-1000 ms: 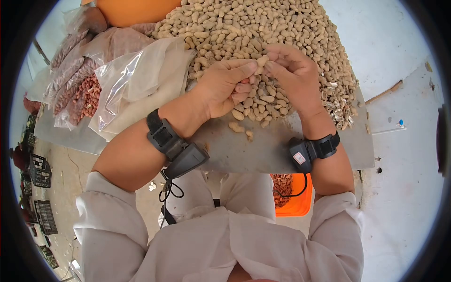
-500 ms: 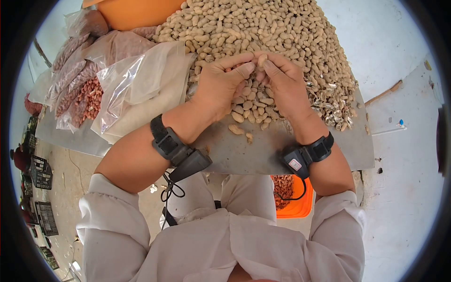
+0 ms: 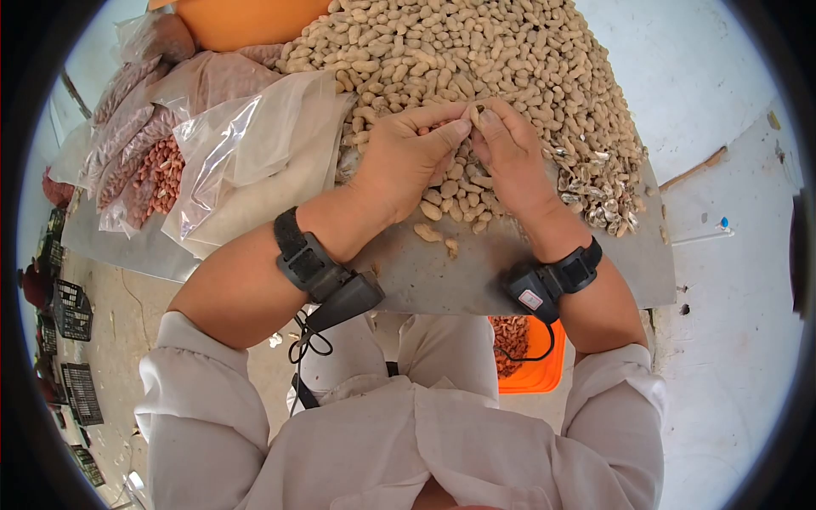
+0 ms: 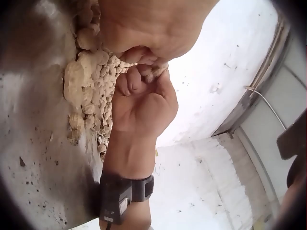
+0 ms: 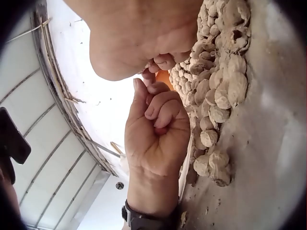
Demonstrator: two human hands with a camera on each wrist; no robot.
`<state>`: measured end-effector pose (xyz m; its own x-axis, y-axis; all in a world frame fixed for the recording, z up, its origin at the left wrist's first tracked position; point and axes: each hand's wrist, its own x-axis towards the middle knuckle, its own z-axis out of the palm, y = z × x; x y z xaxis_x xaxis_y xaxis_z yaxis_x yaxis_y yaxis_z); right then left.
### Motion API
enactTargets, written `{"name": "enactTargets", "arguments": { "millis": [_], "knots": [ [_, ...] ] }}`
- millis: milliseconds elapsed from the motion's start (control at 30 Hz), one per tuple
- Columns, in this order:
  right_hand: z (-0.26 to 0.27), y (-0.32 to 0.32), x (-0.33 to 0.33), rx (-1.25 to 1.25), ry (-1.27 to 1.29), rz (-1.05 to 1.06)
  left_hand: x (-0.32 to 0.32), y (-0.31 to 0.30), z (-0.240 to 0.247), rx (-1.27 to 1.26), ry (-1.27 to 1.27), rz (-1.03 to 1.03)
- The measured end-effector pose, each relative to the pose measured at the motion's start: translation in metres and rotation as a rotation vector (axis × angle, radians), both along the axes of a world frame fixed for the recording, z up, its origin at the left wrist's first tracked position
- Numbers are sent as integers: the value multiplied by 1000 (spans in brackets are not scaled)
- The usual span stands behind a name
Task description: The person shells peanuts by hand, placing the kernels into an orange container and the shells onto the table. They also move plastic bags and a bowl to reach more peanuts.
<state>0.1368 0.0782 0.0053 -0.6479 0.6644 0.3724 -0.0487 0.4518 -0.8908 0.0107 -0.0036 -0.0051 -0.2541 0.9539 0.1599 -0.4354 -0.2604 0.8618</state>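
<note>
Head view: the right hand (image 3: pixel 515 161) narrowly pinches a peanut shell (image 3: pixel 477 117) beside the left hand (image 3: pixel 399 161), over a peanut heap (image 3: pixel 510 51).

Left wrist view: a slipping pinch could drop the shell.

Right wrist view: left fingers curl round red kernels (image 5: pixel 161 130); loosening could spill them.

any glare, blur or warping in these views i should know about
Head view: fisheye bend with dark corners, white glare streaks on the plastic bag, peanut pile fairly crisp; left wrist view: pale wall washed out, tabletop soft with a dark shadow near its edge; right wrist view: ribbed panels bowed, bright background blown out.
</note>
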Motion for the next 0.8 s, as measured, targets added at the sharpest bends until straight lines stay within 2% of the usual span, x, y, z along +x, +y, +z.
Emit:
{"name": "enactTargets", "arguments": {
  "millis": [100,267,500,600,700,800],
  "knots": [
    [0,-3,-7,-97,117,-13,-2,0,2,-10,-21,-19],
    [8,-1,-5,-2,81,21,-6,1,1,2,-127,-65],
    [5,4,1,151,68,-9,-9,2,-1,22,-94,-74],
    [4,7,2,385,14,-58,-9,1,2,17,-90,-81],
    [6,4,3,434,-18,-92,-9,0,2,14,-92,-87],
    [5,4,2,362,-58,-80,-10,0,3,4,-77,-79]
  ]
}}
